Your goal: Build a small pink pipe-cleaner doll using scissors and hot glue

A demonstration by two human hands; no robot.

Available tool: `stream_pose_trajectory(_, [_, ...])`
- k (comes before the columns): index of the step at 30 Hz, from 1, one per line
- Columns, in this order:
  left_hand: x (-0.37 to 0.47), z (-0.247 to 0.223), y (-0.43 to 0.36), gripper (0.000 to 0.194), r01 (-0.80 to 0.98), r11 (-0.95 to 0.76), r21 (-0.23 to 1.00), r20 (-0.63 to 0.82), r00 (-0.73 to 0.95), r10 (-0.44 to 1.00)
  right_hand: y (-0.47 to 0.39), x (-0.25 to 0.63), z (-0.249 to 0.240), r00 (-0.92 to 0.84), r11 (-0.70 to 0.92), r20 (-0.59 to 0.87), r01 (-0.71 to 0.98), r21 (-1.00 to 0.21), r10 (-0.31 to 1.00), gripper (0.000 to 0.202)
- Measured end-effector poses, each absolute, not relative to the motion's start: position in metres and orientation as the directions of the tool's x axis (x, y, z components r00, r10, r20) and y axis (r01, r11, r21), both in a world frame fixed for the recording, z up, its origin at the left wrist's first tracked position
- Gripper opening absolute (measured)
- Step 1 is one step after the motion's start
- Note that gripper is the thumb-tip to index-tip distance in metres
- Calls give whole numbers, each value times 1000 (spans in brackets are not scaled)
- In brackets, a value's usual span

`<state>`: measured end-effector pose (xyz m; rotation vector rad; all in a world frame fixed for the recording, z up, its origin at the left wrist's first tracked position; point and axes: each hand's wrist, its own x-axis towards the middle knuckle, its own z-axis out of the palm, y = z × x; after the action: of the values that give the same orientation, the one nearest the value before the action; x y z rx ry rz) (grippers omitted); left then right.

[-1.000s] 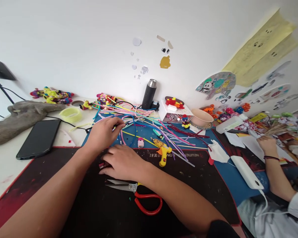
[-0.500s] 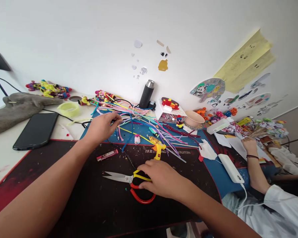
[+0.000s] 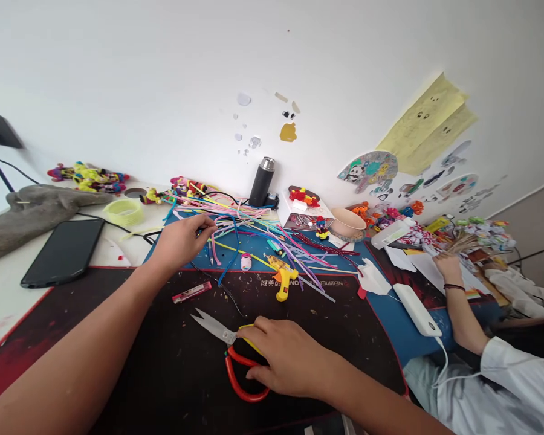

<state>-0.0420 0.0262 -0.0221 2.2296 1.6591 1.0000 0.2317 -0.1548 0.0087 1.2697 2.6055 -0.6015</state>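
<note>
Scissors [image 3: 215, 327] with red and yellow handles lie on the black mat [image 3: 172, 362], blades pointing up and left. My right hand [image 3: 283, 353] grips their handles from above. Over the near edge of the pipe cleaners [image 3: 254, 220], my left hand [image 3: 185, 238] is closed, fingertips together; whatever it may hold is too small to make out. Between the hands are a pink-red packet [image 3: 191, 292] and a dark thin cord. A yellow glue gun [image 3: 284, 281] rests beyond my right hand, near a small pink-and-white figure [image 3: 246, 261].
At the left are a phone [image 3: 63, 252], a yellow-green ring [image 3: 124, 212] and grey cloth. A black flask [image 3: 262, 181], a box [image 3: 303, 208] and a bowl [image 3: 348, 225] stand along the wall. At right, another person's hand [image 3: 448, 266] holds dry stems near a white power strip [image 3: 417, 309].
My right hand has drawn the scissors down and left, and their blades have tilted more upward. My left hand stays closed by the pipe cleaners. The view has shifted slightly.
</note>
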Motion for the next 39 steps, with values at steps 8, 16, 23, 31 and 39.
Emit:
stream_pose_trajectory(8, [-42, -21, 26, 30, 777, -343, 528, 384, 142, 913, -157, 231, -3, -554, 403, -321, 808, -430, 768, 53])
stream_pose_trajectory(16, [-41, -27, 28, 30, 770, -322, 550, 364, 125, 923, -151, 245, -19, -484, -297, -352, 190, -936, 801, 43])
stream_pose_trajectory(23, [-39, -33, 30, 33, 745, -345, 571, 372, 140, 918, -137, 241, -49, -597, -440, -118, -428, -789, 793, 71])
stream_pose_trajectory(31, [-36, -31, 26, 32, 689, -358, 629, 389, 119, 913, -109, 230, -48, -666, -535, -166, -398, -745, 727, 59])
stream_pose_trajectory(39, [-30, -25, 16, 31, 678, -368, 636, 413, 104, 905, -83, 216, -54, -615, -464, -158, -378, -801, 773, 76])
